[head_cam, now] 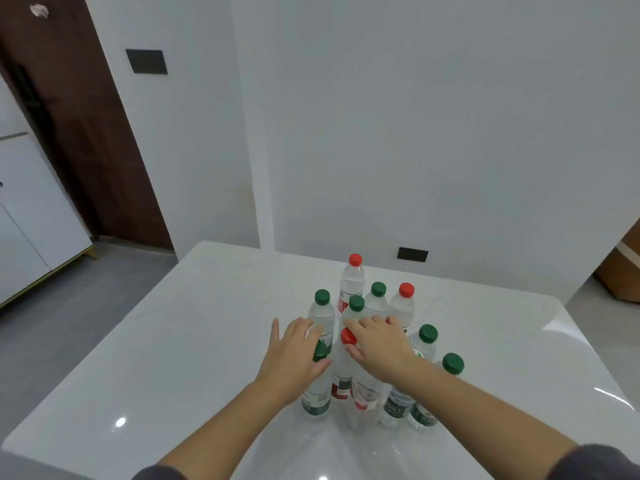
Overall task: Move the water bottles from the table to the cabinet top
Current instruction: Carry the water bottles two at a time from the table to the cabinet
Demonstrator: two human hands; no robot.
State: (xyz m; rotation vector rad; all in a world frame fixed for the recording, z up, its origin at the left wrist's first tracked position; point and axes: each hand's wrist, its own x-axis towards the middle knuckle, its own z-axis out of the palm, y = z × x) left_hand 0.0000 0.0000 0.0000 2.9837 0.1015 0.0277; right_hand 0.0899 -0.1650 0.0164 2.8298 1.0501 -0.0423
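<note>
Several clear water bottles with green or red caps stand in a cluster on the glossy white table (194,341). My left hand (294,355) reaches over a near green-capped bottle (317,400); its cap shows between thumb and spread fingers. My right hand (379,348) hovers over the cluster's middle, fingers spread, with a red-capped bottle (347,337) between thumb and index finger. Neither hand is closed around a bottle. A tall red-capped bottle (352,278) stands at the back. The white cabinet (34,209) stands at the far left across the floor; its top is mostly out of view.
A white wall rises just behind the table, with a dark socket plate (412,254) low on it. A brown door (79,116) stands beside the cabinet. Grey floor (86,299) lies between table and cabinet. Brown wooden furniture (623,271) sits at the right edge.
</note>
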